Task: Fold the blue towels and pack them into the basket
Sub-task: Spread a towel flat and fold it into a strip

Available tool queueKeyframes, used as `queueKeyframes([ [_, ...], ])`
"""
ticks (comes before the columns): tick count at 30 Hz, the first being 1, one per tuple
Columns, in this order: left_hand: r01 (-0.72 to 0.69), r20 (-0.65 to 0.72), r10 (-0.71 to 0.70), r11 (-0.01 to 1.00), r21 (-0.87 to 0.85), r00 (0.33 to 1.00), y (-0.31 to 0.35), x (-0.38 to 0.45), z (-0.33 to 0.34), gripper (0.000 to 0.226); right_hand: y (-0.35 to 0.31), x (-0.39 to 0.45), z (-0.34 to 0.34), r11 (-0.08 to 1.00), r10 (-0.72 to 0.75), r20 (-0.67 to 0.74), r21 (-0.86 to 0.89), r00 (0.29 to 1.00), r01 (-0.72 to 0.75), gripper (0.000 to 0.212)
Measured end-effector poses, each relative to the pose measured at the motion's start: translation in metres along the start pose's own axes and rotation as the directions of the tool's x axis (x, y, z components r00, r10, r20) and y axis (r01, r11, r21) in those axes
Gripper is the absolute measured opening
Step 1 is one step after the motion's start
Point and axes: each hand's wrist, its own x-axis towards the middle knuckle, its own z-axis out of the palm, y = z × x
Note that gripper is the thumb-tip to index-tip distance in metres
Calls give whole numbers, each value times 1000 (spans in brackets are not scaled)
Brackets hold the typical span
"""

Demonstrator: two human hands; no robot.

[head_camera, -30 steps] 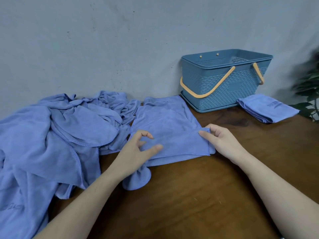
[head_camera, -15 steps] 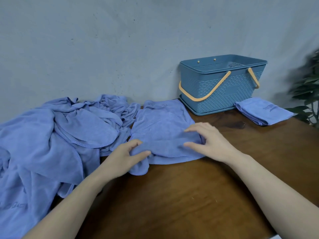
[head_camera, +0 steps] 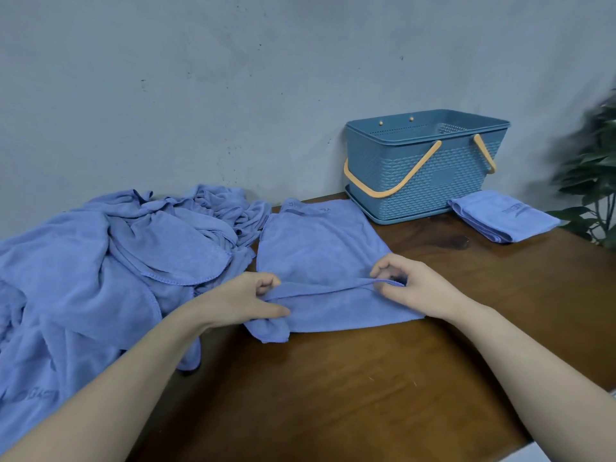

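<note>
Both hands work on one blue towel [head_camera: 320, 248] spread on the brown worktop [head_camera: 333, 395], directly in front of the person. The left hand [head_camera: 243, 300] pinches the near left part of the towel, thumb lying along the top of a raised fold and the other fingers curled over it. The right hand [head_camera: 413, 288] pinches the same fold at its right end, fingers bent around the cloth edge; whether the thumb sits under or over the fabric there is hard to tell, as the fingers hide it. Between the two hands the fold runs as a ridge across the towel, and the strip nearer the person lies doubled, with a small bunched corner below the left hand. The far part of the towel stretches flat away from the hands. Left of the left hand a heap of unfolded blue towels [head_camera: 100, 261] sprawls over the worktop edge, touching the spread towel's left side. Beyond the right hand, against the grey wall [head_camera: 233, 95], stands the blue basket [head_camera: 433, 175] with orange handles, upright, nothing visible inside from this angle. Just right of the basket, and well beyond the right hand, a folded blue towel [head_camera: 503, 220] lies on the worktop. A green plant [head_camera: 593, 181] shows at the far right edge.
</note>
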Motion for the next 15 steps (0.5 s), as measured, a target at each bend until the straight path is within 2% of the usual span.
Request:
queueKeyframes([
  [3, 21, 63, -17, 998, -66, 998, -1, -10, -3, 15, 4, -5, -5, 999, 13, -10, 41, 1000, -13, 15],
  [7, 158, 117, -141, 977, -145, 983, 0, -18, -16, 7, 6, -10, -11, 996, 35, -27, 81, 999, -32, 16],
  [10, 154, 14, -159, 925, -346, 987, -2, -14, -23, 23, 3, -7, -16, 994, 40, -48, 102, 998, -35, 18],
  [13, 46, -149, -177, 780, -624, 973, -1, 0, -23, 41, -2, 0, -17, 986, 58, -92, 163, 994, -43, 9],
  [15, -12, -252, -200, 761, -648, 947, 0, 13, -23, 51, -4, 8, -18, 979, 87, -153, 195, 984, -56, 5],
])
